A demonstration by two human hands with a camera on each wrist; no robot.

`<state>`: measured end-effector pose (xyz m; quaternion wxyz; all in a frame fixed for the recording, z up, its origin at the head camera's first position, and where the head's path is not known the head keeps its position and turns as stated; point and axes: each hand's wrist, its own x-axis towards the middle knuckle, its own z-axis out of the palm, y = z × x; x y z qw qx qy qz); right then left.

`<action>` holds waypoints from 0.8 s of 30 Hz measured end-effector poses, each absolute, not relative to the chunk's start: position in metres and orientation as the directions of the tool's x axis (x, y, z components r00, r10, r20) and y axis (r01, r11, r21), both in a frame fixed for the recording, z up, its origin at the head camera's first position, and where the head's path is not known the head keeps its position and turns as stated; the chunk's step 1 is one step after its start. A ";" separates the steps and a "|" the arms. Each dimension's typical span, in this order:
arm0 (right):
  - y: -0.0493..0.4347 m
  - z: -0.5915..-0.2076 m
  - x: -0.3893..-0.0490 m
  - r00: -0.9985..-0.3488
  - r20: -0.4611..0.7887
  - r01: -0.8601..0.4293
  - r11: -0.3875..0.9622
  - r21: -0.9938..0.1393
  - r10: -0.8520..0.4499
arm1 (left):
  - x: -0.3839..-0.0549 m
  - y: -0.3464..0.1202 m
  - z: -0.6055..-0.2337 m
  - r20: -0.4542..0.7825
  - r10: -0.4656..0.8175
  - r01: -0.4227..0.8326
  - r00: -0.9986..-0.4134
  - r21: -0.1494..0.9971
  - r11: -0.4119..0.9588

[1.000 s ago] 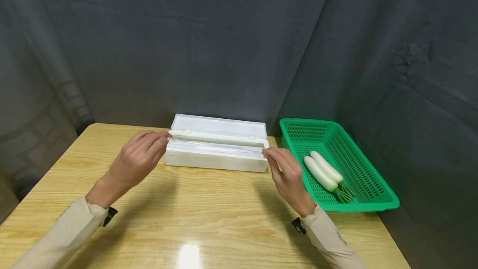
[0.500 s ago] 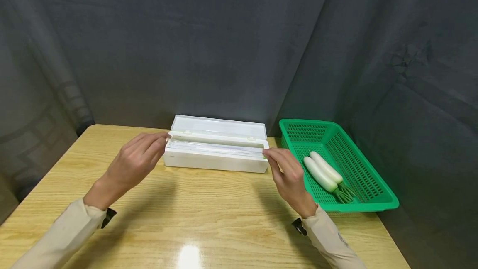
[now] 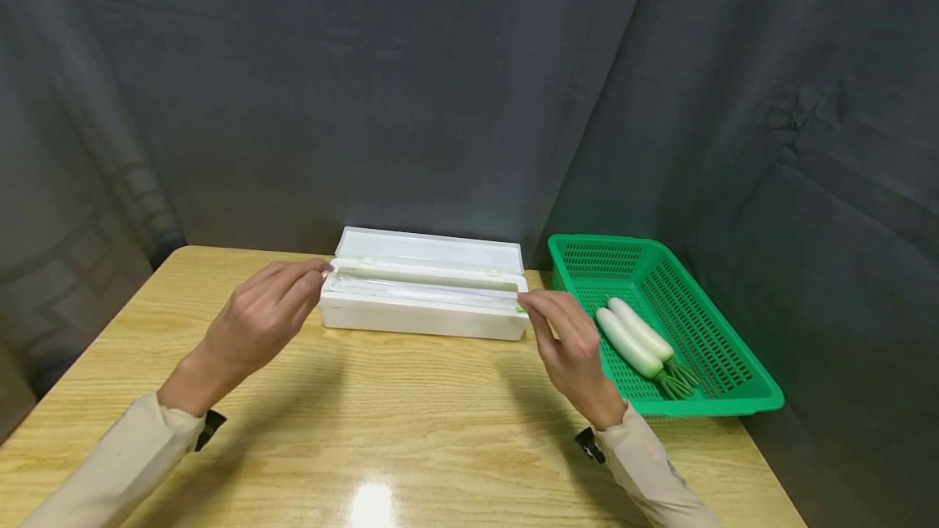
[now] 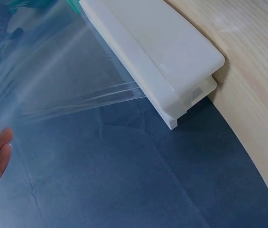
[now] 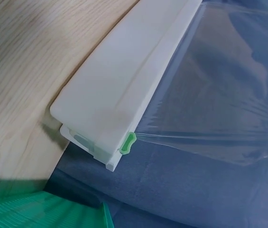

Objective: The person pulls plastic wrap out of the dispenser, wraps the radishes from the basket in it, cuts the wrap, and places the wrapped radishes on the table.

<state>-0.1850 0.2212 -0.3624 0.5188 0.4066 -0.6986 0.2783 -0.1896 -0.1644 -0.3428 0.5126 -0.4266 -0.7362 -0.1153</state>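
A long white cling film dispenser box (image 3: 421,320) stands at the back of the table, its lid (image 3: 429,247) tipped up behind it. Clear cling film (image 4: 62,66) stretches out of the box between my two hands. My left hand (image 3: 260,312) pinches the film at the box's left end. At the right end, my right hand (image 3: 568,349) pinches the film's other corner. In the right wrist view the sheet (image 5: 219,90) fans out from the box edge, beside a small green slide cutter (image 5: 128,143). The film roll is hidden inside the box.
To the right stands a green plastic basket (image 3: 734,332) holding two white radishes (image 3: 631,341) with green stems. The wooden table (image 3: 440,422) ends at a dark grey curtain (image 3: 411,88) behind and on the right.
My left hand has shifted very slightly left and toward me, still pinching the film. A little more of the green cutter shows by my right fingertips. Basket and radishes are unchanged.
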 end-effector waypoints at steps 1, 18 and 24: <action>0.221 -0.362 -0.185 -0.130 0.951 -0.856 0.515 0.035 -0.280 | -0.189 -0.164 -0.342 0.852 0.513 0.745 -0.106 -0.274 0.608; 0.221 -0.357 -0.182 -0.080 0.958 -0.854 0.515 0.076 -0.274 | -0.185 -0.165 -0.336 0.854 0.515 0.748 -0.075 -0.294 0.595; 0.220 -0.353 -0.181 -0.066 0.961 -0.855 0.511 0.084 -0.267 | -0.184 -0.163 -0.333 0.870 0.491 0.753 -0.044 -0.294 0.589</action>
